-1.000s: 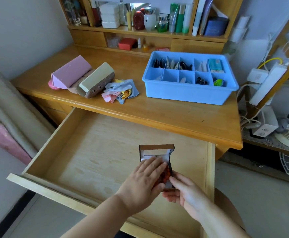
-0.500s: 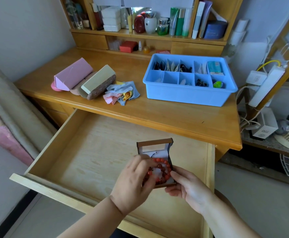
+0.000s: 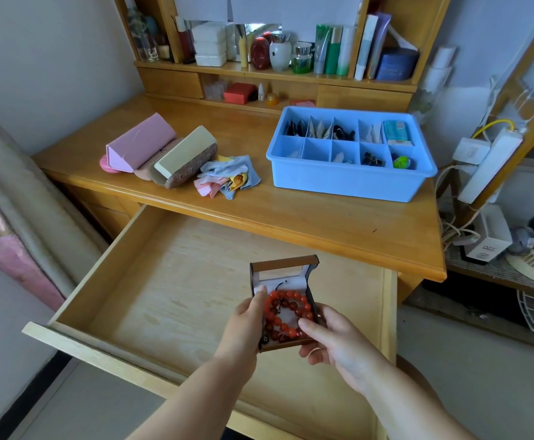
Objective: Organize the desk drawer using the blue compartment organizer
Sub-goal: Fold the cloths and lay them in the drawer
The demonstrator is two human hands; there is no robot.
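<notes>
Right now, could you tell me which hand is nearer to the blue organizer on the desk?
Right. The right hand holds the small box's right side, below the organizer; the left hand grips its left side, farther over.

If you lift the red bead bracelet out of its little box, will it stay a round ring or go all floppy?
Probably floppy: the red bead bracelet looks like separate round beads on a cord, already lying in loose loops in the box. The beads seem smooth and glossy, so likely slippery, apt to roll.

Bare drawer (image 3: 176,300) floor left of the jewellery box (image 3: 283,274) lies unobstructed
</notes>
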